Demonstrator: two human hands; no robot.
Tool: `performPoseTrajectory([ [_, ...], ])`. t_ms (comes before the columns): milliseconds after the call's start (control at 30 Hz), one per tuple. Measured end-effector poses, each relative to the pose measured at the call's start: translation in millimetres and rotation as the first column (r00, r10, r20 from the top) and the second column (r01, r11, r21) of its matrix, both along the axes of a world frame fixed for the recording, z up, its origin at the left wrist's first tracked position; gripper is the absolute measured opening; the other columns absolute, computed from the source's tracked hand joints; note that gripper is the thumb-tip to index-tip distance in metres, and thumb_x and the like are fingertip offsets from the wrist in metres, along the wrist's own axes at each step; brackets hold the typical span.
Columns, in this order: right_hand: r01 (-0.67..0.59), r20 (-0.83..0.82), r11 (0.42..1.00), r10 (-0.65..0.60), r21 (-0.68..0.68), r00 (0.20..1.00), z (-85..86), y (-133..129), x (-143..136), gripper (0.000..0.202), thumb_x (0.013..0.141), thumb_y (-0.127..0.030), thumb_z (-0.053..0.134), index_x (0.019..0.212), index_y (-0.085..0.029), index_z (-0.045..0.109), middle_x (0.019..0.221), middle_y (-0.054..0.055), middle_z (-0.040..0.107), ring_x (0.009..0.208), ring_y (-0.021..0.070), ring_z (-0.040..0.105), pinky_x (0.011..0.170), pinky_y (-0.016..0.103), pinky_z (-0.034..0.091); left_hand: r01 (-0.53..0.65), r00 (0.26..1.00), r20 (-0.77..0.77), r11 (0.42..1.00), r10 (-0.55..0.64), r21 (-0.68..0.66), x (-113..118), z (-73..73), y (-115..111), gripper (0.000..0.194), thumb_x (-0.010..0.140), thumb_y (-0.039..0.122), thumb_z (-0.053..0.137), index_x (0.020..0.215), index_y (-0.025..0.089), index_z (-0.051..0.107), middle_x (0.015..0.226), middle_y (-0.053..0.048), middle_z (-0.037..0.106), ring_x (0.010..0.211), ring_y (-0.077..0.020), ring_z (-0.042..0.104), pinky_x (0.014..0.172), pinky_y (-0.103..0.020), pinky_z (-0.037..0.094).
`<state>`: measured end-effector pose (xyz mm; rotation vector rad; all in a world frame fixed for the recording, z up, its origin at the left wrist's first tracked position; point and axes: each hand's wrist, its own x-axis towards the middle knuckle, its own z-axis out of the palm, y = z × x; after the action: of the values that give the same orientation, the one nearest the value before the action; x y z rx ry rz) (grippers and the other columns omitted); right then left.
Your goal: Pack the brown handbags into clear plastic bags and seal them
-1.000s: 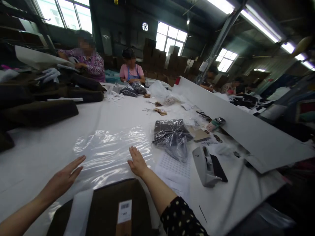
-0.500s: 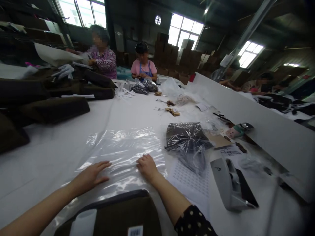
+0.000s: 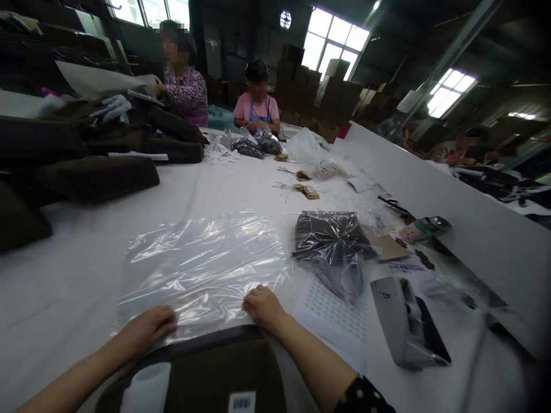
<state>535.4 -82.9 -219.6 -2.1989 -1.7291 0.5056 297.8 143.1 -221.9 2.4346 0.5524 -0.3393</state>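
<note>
A clear plastic bag (image 3: 202, 252) lies spread on the white table, with a dark olive fabric item (image 3: 210, 373) at its near end. That item bears a barcode label (image 3: 241, 402) and a white strip (image 3: 148, 387). My left hand (image 3: 150, 327), fingers curled together, is on the bag's near left edge. At the bag's near right part, my right hand (image 3: 262, 307) is closed on the plastic, just beyond the dark item's top edge.
A dark bagged item (image 3: 329, 235), a printed sheet (image 3: 333, 315) and a grey tape dispenser (image 3: 408, 324) lie to the right. Dark fabric items (image 3: 99, 172) are piled at the left. Two people sit or stand across the table; a white partition (image 3: 465, 229) runs along the right.
Both hands have moved nearer to the dark item and their fingers have closed. More of the bag's far part shows, smoothed out. The camera view has shifted slightly.
</note>
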Motion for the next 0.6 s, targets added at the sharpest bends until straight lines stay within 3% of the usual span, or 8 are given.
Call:
performPoseTrajectory([
  [133, -0.034, -0.010, 0.999, 0.033, -0.037, 0.999, 6.4, 19, -1, 0.028, 0.080, -0.036, 0.060, 0.104, -0.021, 0.062, 0.092, 0.004, 0.068, 0.089, 0.0190, 0.058, 0.078, 0.028, 0.043, -0.166, 0.985, -0.068, 0.983, 0.161, -0.081, 7, 0.7, 21, 0.046, 0.081, 0.056, 0.029, 0.069, 0.020, 0.054, 0.075, -0.006, 0.062, 0.074, -0.0227, 0.058, 0.073, -0.032, 0.044],
  [200, -0.068, 0.005, 0.995, 0.068, -0.074, 0.998, 9.5, 22, -2, 0.024, 0.080, -0.035, 0.059, 0.099, -0.021, 0.065, 0.093, 0.005, 0.067, 0.090, 0.0199, 0.058, 0.077, 0.029, 0.043, -0.229, 0.973, -0.043, 0.971, 0.226, -0.074, 7, 3.6, 22, 0.047, 0.082, 0.057, 0.026, 0.075, 0.020, 0.055, 0.082, -0.007, 0.064, 0.081, -0.0237, 0.059, 0.078, -0.033, 0.043],
  [333, -0.058, 0.021, 0.993, 0.060, -0.103, 0.998, 13.6, 18, -7, 0.023, 0.086, -0.025, 0.045, 0.087, -0.017, 0.067, 0.091, 0.009, 0.068, 0.090, 0.0201, 0.059, 0.076, 0.028, 0.042, -0.116, 0.987, -0.114, 0.993, 0.114, -0.015, 2, 21.9, 2, 0.042, 0.076, 0.057, 0.043, 0.087, 0.019, 0.057, 0.075, -0.004, 0.064, 0.071, -0.0233, 0.059, 0.068, -0.032, 0.044],
  [400, -0.038, 0.021, 0.993, 0.040, -0.110, 0.999, 19.1, 18, -7, 0.025, 0.088, -0.026, 0.042, 0.090, -0.018, 0.066, 0.092, 0.009, 0.068, 0.088, 0.0199, 0.061, 0.075, 0.028, 0.043, -0.074, 0.989, -0.126, 0.997, 0.071, -0.019, 2, 36.4, -9, 0.047, 0.070, 0.055, 0.054, 0.099, 0.018, 0.058, 0.086, -0.005, 0.067, 0.077, -0.0236, 0.061, 0.071, -0.031, 0.046],
  [500, 0.037, 0.031, 0.993, -0.033, -0.114, 0.999, 36.0, 25, -6, 0.032, 0.091, -0.026, 0.034, 0.094, -0.018, 0.064, 0.092, 0.008, 0.070, 0.085, 0.0195, 0.063, 0.072, 0.028, 0.043, -0.064, 0.996, -0.055, 0.997, 0.066, 0.030, 6, 52.9, -19, 0.061, 0.065, 0.056, 0.062, 0.114, 0.021, 0.056, 0.116, -0.008, 0.061, 0.102, -0.0267, 0.058, 0.089, -0.032, 0.043],
  [600, 0.082, 0.037, 0.991, -0.078, -0.107, 0.996, 59.4, 30, -6, 0.033, 0.092, -0.026, 0.031, 0.095, -0.019, 0.064, 0.095, 0.006, 0.070, 0.088, 0.0186, 0.064, 0.074, 0.027, 0.044, -0.038, 0.996, 0.092, 0.985, 0.023, 0.168, 7, 52.7, -20, 0.047, 0.071, 0.053, 0.056, 0.106, 0.023, 0.062, 0.109, -0.008, 0.065, 0.100, -0.0274, 0.060, 0.088, -0.034, 0.043],
])
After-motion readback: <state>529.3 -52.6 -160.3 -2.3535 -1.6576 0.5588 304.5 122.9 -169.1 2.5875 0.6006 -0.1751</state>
